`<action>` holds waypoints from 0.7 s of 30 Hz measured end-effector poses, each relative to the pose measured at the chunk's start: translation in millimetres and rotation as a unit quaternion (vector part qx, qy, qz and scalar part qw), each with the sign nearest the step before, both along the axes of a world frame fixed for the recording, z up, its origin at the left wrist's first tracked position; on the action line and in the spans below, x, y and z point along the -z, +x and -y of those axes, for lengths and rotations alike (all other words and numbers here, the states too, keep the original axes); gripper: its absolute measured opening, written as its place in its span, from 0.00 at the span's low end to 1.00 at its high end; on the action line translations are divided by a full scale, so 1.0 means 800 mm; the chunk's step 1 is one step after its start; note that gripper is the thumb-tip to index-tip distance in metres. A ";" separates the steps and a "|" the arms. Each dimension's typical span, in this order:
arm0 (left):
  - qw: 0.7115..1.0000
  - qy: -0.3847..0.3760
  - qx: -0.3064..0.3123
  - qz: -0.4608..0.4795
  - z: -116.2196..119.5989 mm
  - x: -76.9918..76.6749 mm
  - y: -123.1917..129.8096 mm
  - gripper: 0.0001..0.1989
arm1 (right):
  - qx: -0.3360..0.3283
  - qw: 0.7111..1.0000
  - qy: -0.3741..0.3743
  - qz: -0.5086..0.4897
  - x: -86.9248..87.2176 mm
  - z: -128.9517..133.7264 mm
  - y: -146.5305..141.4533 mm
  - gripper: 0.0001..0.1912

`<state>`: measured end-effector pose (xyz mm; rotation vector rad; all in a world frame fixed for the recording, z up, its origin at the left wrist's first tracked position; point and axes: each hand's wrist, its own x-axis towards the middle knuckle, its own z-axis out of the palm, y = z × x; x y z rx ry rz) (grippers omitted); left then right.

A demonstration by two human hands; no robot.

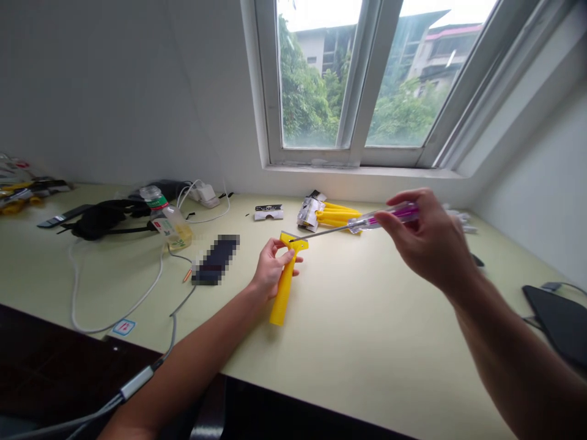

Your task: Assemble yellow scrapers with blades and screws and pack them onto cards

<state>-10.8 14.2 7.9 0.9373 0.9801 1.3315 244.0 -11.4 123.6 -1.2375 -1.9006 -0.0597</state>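
My left hand (270, 269) is closed around the upper part of a yellow scraper-like tool (282, 299), whose wide head points away from me and whose handle slants down toward the table's front. My right hand (424, 235) grips the clear and purple handle of a screwdriver (326, 231). The shaft runs leftward, and its tip is at the head of the yellow tool, by a small dark spot. Whether the tip touches a screw is too small to tell.
Behind my hands lie several yellow handles (337, 214) and a packaged piece (268, 212). To the left are a phone (216, 260), a tilted bottle (167, 220), black straps (110, 219) and white cables (137, 311). A dark device (557, 318) sits at the right.
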 end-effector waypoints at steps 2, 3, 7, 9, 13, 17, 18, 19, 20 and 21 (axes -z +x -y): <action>1.000 -0.006 0.003 -0.005 0.000 0.001 0.001 0.19 | 0.004 1.000 0.028 0.011 -0.001 0.001 -0.002 0.25; 1.000 -0.011 0.003 -0.009 0.001 0.002 0.002 0.19 | -0.024 0.999 0.026 0.023 -0.002 0.002 -0.003 0.26; 1.000 -0.008 0.018 -0.016 0.005 0.004 0.007 0.18 | -0.011 0.999 0.037 0.009 -0.005 0.005 -0.001 0.25; 1.000 -0.008 0.024 -0.014 0.006 0.003 0.008 0.18 | -0.005 0.999 0.035 0.007 -0.005 0.005 0.001 0.25; 1.000 -0.015 0.011 -0.018 0.005 0.002 0.008 0.19 | -0.055 0.998 -0.008 0.010 -0.005 0.006 0.000 0.24; 1.000 -0.014 0.009 -0.015 0.004 0.002 0.007 0.20 | -0.051 0.998 0.025 0.028 -0.005 0.005 0.001 0.21; 1.000 -0.012 0.010 -0.016 0.004 0.002 0.007 0.20 | -0.070 0.997 0.019 0.038 -0.006 0.005 0.002 0.22; 1.000 -0.010 0.011 -0.017 0.004 0.002 0.007 0.20 | -0.068 0.997 0.017 0.042 -0.006 0.006 0.002 0.21; 1.000 -0.006 0.013 -0.019 0.004 0.001 0.008 0.20 | -0.046 0.998 0.021 0.040 -0.007 0.007 0.003 0.20; 1.000 -0.003 0.014 -0.020 0.004 0.001 0.008 0.20 | -0.018 0.999 0.026 0.037 -0.008 0.008 0.002 0.19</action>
